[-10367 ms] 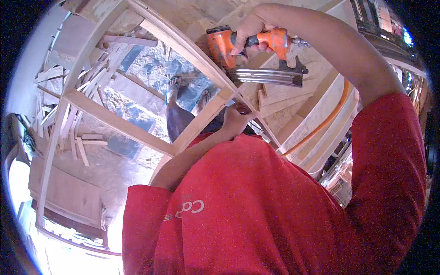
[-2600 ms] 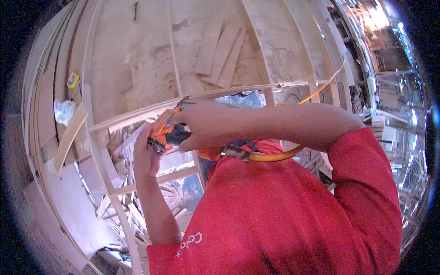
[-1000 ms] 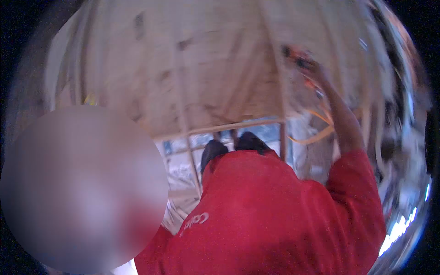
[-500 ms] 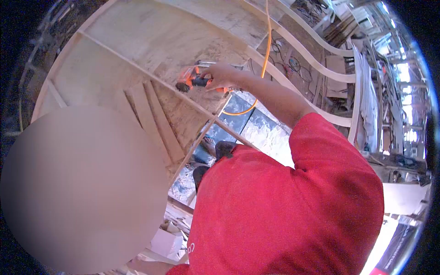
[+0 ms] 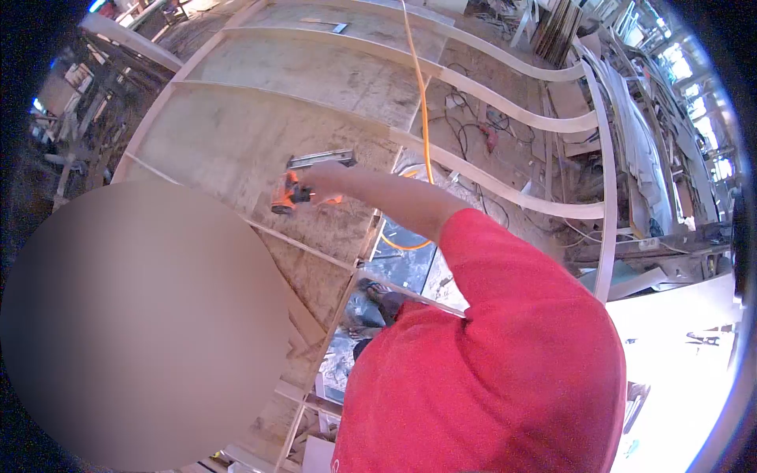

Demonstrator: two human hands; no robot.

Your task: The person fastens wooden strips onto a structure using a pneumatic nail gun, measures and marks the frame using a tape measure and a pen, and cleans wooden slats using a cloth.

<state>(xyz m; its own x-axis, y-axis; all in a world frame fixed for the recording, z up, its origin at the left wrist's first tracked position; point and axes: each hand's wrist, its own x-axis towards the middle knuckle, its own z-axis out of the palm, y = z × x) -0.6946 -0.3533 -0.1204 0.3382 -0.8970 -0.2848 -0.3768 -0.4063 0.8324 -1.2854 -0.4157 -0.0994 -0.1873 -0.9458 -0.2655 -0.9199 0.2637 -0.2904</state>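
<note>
An orange and black nail gun (image 5: 282,195) with a long silver magazine is in my right hand (image 5: 319,180). My fingers are closed round its grip, partly hidden and somewhat blurred. The tool is over a broad wooden panel (image 5: 236,118), inside a section bounded by thin wooden strips; whether it touches the panel I cannot tell. An orange air hose (image 5: 422,94) hangs down beside my forearm and loops near the panel's edge. My left hand is out of sight.
Curved pale wooden ribs (image 5: 512,114) extend right from the panel. Cables and a red tool (image 5: 488,138) lie on the floor beyond. Stacked boards (image 5: 643,173) stand at the right. Feet (image 5: 374,290) show below a frame opening. A blurred disc covers the lower left.
The view has shifted, showing more of the panel's far side. My right hand and the nail gun appear lower and farther left. The forearm at the bottom edge is gone from view.
</note>
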